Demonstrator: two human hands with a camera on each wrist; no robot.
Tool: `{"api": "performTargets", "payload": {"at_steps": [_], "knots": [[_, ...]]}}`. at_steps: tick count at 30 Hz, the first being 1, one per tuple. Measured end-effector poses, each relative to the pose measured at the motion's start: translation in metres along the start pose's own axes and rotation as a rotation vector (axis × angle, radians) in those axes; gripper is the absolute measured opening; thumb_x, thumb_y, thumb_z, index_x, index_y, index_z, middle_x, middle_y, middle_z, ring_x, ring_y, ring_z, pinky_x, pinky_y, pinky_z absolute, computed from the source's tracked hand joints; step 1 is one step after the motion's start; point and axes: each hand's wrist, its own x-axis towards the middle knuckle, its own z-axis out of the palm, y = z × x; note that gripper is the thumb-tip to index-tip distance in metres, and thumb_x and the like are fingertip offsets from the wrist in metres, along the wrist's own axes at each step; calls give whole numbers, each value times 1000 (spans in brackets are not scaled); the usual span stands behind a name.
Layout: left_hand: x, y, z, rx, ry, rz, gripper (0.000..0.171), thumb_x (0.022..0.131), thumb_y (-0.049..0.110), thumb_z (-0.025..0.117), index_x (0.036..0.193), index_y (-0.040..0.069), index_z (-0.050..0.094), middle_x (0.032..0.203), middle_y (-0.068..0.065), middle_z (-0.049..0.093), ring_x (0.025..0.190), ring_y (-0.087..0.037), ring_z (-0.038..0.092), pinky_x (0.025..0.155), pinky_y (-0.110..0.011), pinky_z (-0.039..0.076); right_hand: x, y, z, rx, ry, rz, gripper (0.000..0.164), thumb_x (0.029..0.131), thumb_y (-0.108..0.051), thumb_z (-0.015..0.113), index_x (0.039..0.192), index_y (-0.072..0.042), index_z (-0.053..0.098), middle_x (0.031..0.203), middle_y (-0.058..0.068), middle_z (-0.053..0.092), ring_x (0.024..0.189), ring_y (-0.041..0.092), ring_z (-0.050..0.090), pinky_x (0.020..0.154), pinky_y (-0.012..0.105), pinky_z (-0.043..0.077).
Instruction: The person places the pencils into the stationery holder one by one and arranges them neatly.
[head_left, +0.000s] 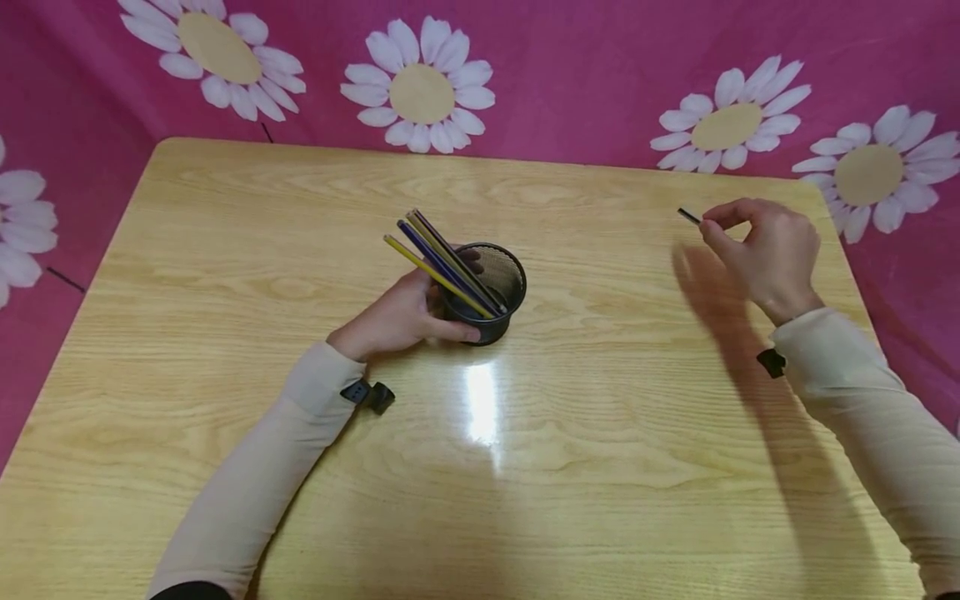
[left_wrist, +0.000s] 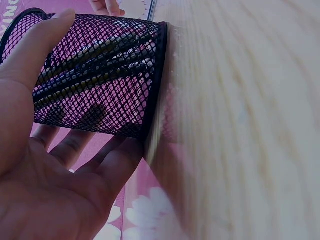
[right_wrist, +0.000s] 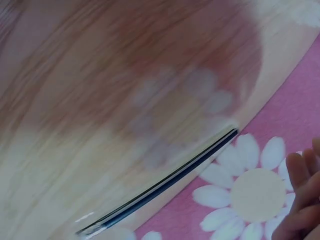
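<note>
My left hand (head_left: 405, 312) grips a black mesh pencil cup (head_left: 491, 329), the thumb on its near side and the fingers around the far side. The cup's base is right at the tabletop in the left wrist view. Several pencils (head_left: 435, 262), yellow, blue and dark, lean out over the cup's rim to the left. At the far right of the table, my right hand (head_left: 772, 250) pinches a dark pencil (head_left: 687, 216) between thumb and index fingertips. Most of that pencil (right_wrist: 165, 182) shows in the right wrist view, dark blue with a pale streak along it.
The light wooden table (head_left: 600, 467) has a glossy top with a bright reflection in front of the cup. Behind its back edge hangs a pink cloth (head_left: 570, 83) with large white flowers. A black wrist camera (head_left: 381, 398) sits at my left cuff.
</note>
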Motion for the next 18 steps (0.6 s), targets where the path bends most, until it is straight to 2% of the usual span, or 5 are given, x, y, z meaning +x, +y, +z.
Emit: {"api": "performTargets", "payload": {"at_steps": [4, 6, 7, 11, 18], "knots": [[-5, 15, 2, 1, 2, -11, 107, 80, 28, 102, 167, 18, 41, 144, -2, 68, 135, -19, 61, 124, -38, 34, 2, 12, 2, -20, -63, 58, 31, 105, -28, 71, 117, -1, 81, 110, 23, 78, 63, 24, 47, 71, 37, 29], [-9, 30, 3, 0, -1, -10, 105, 82, 23, 101, 167, 12, 40, 145, -7, 67, 136, -23, 60, 123, -40, 35, 3, 18, 2, -37, -87, 84, 31, 106, -28, 69, 119, -1, 80, 112, 24, 77, 69, 31, 49, 74, 40, 30], [-9, 29, 3, -2, 1, 0, 104, 82, 26, 101, 166, 13, 41, 144, -6, 67, 135, -22, 61, 123, -38, 35, 4, 21, 2, -43, -94, 94, 32, 107, -28, 69, 119, 0, 80, 113, 24, 77, 72, 33, 50, 75, 41, 31], [-16, 52, 4, -10, 2, 2, 102, 84, 17, 99, 165, 6, 39, 147, -14, 64, 136, -29, 59, 123, -41, 35, 6, 31, 2, -67, -110, 113, 32, 107, -26, 67, 119, 1, 80, 113, 26, 76, 83, 38, 55, 79, 44, 33], [-17, 68, 7, 15, 7, -29, 99, 84, 1, 95, 165, 2, 37, 147, -17, 64, 137, -29, 59, 124, -42, 35, 10, 42, 2, -104, -181, 146, 34, 109, -26, 66, 121, 4, 77, 113, 30, 72, 89, 42, 55, 83, 50, 33]]}}
